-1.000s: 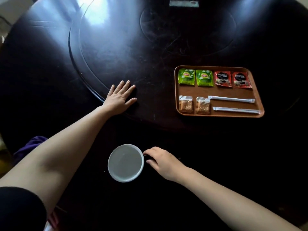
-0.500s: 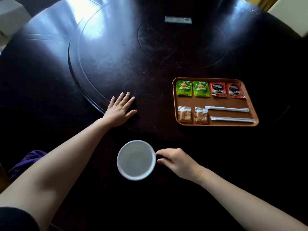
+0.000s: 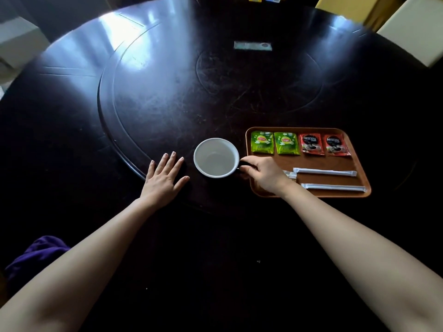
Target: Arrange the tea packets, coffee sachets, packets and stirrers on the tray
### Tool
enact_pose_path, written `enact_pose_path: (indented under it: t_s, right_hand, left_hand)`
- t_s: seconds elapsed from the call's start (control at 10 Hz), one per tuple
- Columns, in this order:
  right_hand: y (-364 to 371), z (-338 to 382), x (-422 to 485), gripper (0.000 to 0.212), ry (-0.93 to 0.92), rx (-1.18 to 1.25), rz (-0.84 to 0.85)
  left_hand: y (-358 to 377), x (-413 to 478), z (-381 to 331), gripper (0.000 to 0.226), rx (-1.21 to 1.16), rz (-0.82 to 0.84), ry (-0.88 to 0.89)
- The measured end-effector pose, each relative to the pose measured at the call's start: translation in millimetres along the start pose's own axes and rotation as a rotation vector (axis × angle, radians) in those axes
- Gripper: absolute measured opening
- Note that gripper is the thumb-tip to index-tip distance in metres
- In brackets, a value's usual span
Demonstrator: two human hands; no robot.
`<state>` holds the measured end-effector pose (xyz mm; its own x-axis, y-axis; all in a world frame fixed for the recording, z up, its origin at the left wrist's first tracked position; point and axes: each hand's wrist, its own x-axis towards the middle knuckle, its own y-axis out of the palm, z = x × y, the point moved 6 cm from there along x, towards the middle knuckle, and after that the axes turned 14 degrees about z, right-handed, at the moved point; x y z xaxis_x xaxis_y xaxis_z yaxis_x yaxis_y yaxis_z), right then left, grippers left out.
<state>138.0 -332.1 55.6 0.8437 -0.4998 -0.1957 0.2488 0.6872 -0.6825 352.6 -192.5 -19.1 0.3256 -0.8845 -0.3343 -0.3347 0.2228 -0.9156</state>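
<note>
An orange-brown tray lies right of centre on the dark table. Along its far edge sit two green tea packets and two red coffee sachets. Two white wrapped stirrers lie in its near right half. My right hand is over the tray's near left corner, hiding the small packets there, and grips the dark handle of a white cup just left of the tray. My left hand rests flat on the table, fingers spread.
The round dark table has an inset turntable ring. A small grey plate sits at the far centre. Purple cloth shows at the near left edge. Pale furniture stands beyond the table at the far right.
My right hand has carried the white cup from the near table up beside the tray's left edge. The camera view shifted; my left hand stays flat.
</note>
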Motion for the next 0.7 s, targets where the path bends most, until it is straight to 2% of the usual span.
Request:
enact_pose_path:
  t_s: [0.2, 0.4, 0.5, 0.6, 0.7]
  right_hand:
    - [-1, -6, 20, 0.027, 0.014, -0.003, 0.128]
    - [-6, -7, 28, 0.026, 0.079, 0.05, 0.187]
    - [-5, -8, 27, 0.026, 0.125, 0.036, 0.179]
    - [-13, -8, 17, 0.03, 0.227, 0.182, 0.126]
    - [-28, -17, -7, 0.031, 0.3, 0.225, -0.044]
  left_hand:
    - [1, 0, 0, 0.063, -0.003, 0.003, -0.006]
    - [-1, 0, -1, 0.063, -0.011, 0.01, -0.004]
    - [0, -1, -2, 0.063, 0.009, 0.019, -0.002]
    - [-8, -2, -7, 0.062, -0.022, 0.028, -0.03]
    - [-3, -14, -10, 0.061, -0.011, 0.019, -0.066]
